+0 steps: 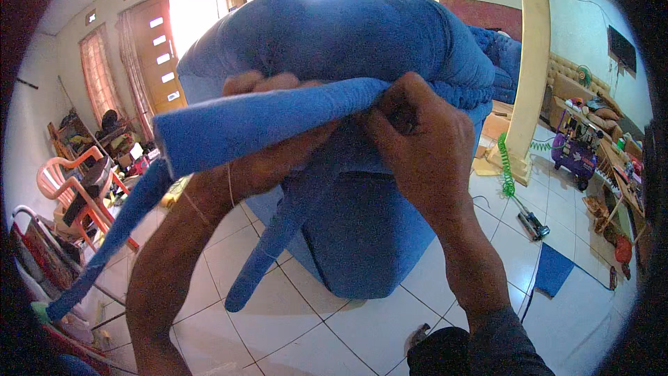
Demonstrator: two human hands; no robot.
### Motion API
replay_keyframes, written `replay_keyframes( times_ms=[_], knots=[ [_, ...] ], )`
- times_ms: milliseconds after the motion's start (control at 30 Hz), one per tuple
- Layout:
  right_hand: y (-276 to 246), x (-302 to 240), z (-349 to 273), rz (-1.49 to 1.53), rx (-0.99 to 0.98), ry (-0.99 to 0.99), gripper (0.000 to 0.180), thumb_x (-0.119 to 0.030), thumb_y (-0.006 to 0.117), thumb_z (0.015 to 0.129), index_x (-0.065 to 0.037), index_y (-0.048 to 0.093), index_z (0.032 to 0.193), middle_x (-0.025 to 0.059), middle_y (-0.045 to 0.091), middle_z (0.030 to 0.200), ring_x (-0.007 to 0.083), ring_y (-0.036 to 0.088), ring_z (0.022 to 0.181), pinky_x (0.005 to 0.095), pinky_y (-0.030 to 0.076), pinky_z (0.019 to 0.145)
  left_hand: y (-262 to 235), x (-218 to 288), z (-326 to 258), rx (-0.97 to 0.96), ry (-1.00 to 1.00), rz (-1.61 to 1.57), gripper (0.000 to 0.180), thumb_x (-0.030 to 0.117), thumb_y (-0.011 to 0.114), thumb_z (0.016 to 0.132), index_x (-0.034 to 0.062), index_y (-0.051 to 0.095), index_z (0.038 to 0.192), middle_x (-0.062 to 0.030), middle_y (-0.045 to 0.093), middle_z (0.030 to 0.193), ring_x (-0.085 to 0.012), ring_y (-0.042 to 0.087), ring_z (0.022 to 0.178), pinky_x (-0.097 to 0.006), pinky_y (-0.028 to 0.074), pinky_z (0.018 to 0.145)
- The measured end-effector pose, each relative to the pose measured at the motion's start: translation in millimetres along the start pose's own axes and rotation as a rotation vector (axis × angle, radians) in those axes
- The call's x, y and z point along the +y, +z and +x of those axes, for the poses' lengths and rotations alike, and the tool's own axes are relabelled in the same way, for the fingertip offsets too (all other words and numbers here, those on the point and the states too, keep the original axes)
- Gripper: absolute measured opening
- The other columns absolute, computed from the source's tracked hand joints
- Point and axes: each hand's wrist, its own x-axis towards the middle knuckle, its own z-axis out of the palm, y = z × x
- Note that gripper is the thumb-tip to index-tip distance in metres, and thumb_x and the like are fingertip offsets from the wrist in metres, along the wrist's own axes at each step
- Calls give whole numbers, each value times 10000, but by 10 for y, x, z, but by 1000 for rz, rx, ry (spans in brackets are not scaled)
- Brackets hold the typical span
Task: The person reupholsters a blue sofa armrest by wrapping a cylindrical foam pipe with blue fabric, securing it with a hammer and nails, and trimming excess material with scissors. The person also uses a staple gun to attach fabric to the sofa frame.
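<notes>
A large blue upholstered piece of furniture (327, 35), velvety and padded, fills the middle of the view. In front of it I hold a loose flap of blue fabric (243, 125) that stretches out to the left. My left hand (296, 150) is closed around the flap from beneath, its blurred fingertips showing over the upper edge. With closed fingers, my right hand (428, 143) pinches the fabric's right end against the furniture; its fingertips are partly hidden. A narrow blue strip (115, 251) trails down at the left, and a rounded blue length (261, 261) hangs below my hands.
An orange plastic chair (66, 184) stands at the left. To the right are a cream post (527, 56), a green coiled hose (506, 167), an air tool (532, 226) on the tiles, a purple compressor (574, 157) and a blue fabric scrap (554, 268).
</notes>
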Motion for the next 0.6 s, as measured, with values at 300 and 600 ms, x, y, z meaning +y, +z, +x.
replay_keyframes(
  times_ms=[300,600],
  knots=[
    [-2,-23,-240,122,-32,-138,219,-138,756,830,-106,663,1025,112,689,863,283,679,701,421,523,606,115,42,-5,56,-98,-83,383,147,752,808,154,715,1189,-72,690,1068,-254,634,911,-424,458,708],
    [-42,315,-506,68,-107,-404,551,-76,770,647,-146,666,1183,2,591,773,188,661,657,363,487,493,-24,84,-41,-230,-231,82,421,207,704,847,229,686,1267,-29,629,1249,-253,541,1146,-459,379,890]
  ],
)
